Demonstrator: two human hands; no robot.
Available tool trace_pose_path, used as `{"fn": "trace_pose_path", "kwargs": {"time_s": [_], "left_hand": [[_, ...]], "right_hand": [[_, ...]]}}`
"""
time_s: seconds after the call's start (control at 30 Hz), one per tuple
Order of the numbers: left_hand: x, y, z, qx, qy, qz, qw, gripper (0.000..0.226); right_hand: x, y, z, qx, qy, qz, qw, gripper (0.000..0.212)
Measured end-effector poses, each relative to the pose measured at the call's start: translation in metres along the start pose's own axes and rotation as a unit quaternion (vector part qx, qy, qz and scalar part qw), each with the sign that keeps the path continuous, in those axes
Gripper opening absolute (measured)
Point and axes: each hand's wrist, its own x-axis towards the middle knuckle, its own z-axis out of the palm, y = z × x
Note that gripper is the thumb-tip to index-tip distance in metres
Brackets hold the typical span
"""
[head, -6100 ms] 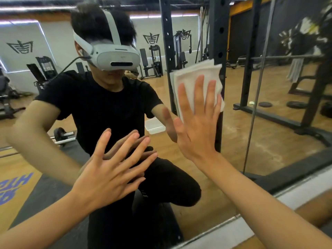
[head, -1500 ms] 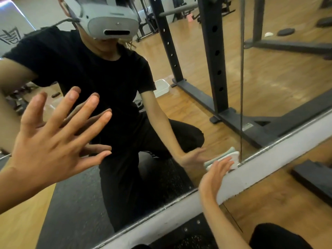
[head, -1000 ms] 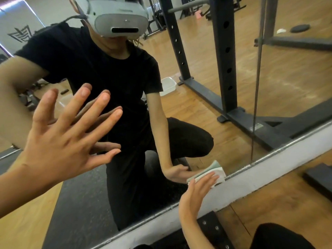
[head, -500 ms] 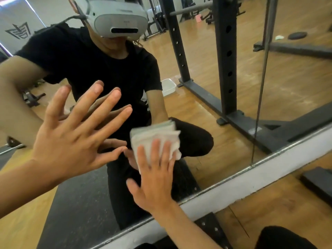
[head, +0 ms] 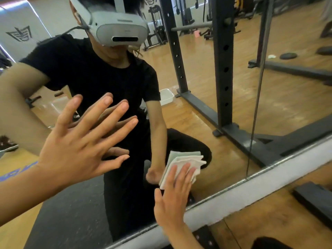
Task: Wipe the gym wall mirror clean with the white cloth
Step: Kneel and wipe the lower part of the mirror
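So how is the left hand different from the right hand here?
The left hand holds nothing; the right hand presses the white cloth on the mirror. The left hand is higher up, the right hand low near the bottom frame. The left hand's fingers spread wide; the right hand's lie closer together. Both are open, with straight fingers.

One wall mirror [head: 287, 105], one folded white cloth [head: 183, 161] at lower centre, two hands: left hand [head: 77, 150], right hand [head: 172, 200]. Reflected: one grey headset [head: 120, 29] at top, one white tub [head: 167, 97], two rack uprights [head: 222, 69], one weight plate [head: 288, 56] at upper right
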Motion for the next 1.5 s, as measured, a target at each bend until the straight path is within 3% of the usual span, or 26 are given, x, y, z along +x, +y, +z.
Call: {"fn": "trace_pose_path", "kwargs": {"time_s": [0.07, 0.1, 0.2, 0.3, 0.37, 0.43, 0.5, 0.57, 0.63, 0.77, 0.87, 0.97, 1.03, 1.1, 1.13, 1.2, 1.3, 1.43, 1.5], "left_hand": [[0.003, 0.000, -0.002, 0.021, 0.026, 0.008, 0.999, 0.080], [0.004, 0.000, -0.005, 0.022, 0.033, 0.005, 0.999, 0.082], [0.007, 0.000, -0.012, 0.034, 0.051, -0.010, 0.998, 0.089], [0.008, 0.001, -0.014, 0.030, 0.062, -0.028, 0.997, 0.099], [0.007, 0.002, -0.016, 0.032, 0.051, -0.042, 0.997, 0.103], [0.007, 0.001, -0.018, 0.037, 0.044, -0.056, 0.997, 0.107], [0.007, 0.002, -0.020, 0.036, 0.039, -0.059, 0.997, 0.110], [0.007, 0.002, -0.019, 0.035, 0.029, -0.058, 0.997, 0.111], [0.007, 0.001, -0.018, 0.043, 0.019, -0.058, 0.997, 0.112], [0.009, 0.001, -0.017, 0.048, -0.002, -0.057, 0.997, 0.110], [0.008, 0.001, -0.018, 0.046, -0.008, -0.055, 0.997, 0.109], [0.008, 0.002, -0.017, 0.047, -0.003, -0.059, 0.997, 0.111], [0.008, 0.002, -0.017, 0.034, 0.004, -0.055, 0.998, 0.111], [0.007, 0.001, -0.018, 0.028, 0.006, -0.054, 0.998, 0.110], [0.007, 0.001, -0.017, 0.025, 0.003, -0.055, 0.998, 0.109], [0.007, 0.000, -0.016, 0.022, -0.002, -0.055, 0.998, 0.109], [0.008, 0.000, -0.015, 0.016, -0.001, -0.050, 0.999, 0.109], [0.008, 0.001, -0.012, 0.004, -0.001, -0.045, 0.999, 0.109], [0.008, 0.001, -0.009, 0.009, 0.001, -0.043, 0.999, 0.109]], "right_hand": [[0.007, 0.017, -0.008, -0.020, -0.043, -0.055, 0.997, 0.068], [0.037, 0.021, -0.023, -0.011, -0.037, -0.031, 0.999, 0.068], [0.162, -0.002, -0.078, -0.016, 0.108, 0.015, 0.994, 0.070], [0.239, -0.050, -0.122, -0.010, 0.160, -0.033, 0.987, 0.086], [0.236, -0.092, -0.122, -0.026, 0.155, -0.109, 0.981, 0.091], [0.202, -0.116, -0.104, -0.069, 0.095, -0.235, 0.965, 0.079], [0.178, -0.102, -0.091, -0.115, 0.035, -0.372, 0.921, 0.064], [0.198, -0.067, -0.104, -0.171, 0.024, -0.449, 0.877, 0.060], [0.239, -0.040, -0.131, -0.203, 0.058, -0.415, 0.885, 0.063], [0.295, -0.061, -0.158, -0.151, 0.154, -0.232, 0.949, 0.059], [0.280, -0.119, -0.129, -0.122, 0.193, -0.221, 0.948, 0.063], [0.237, -0.160, -0.107, -0.127, 0.111, -0.386, 0.907, 0.062], [0.229, -0.165, -0.110, -0.135, 0.029, -0.510, 0.849, 0.059], [0.253, -0.153, -0.129, -0.168, 0.009, -0.599, 0.783, 0.059], [0.274, -0.142, -0.141, -0.184, 0.024, -0.607, 0.773, 0.061], [0.324, -0.120, -0.173, -0.200, 0.075, -0.551, 0.807, 0.065], [0.383, -0.086, -0.204, -0.219, 0.157, -0.372, 0.888, 0.081], [0.372, -0.101, -0.199, -0.131, 0.200, -0.167, 0.957, 0.067], [0.354, -0.141, -0.186, -0.053, 0.216, -0.102, 0.970, 0.064]]}}
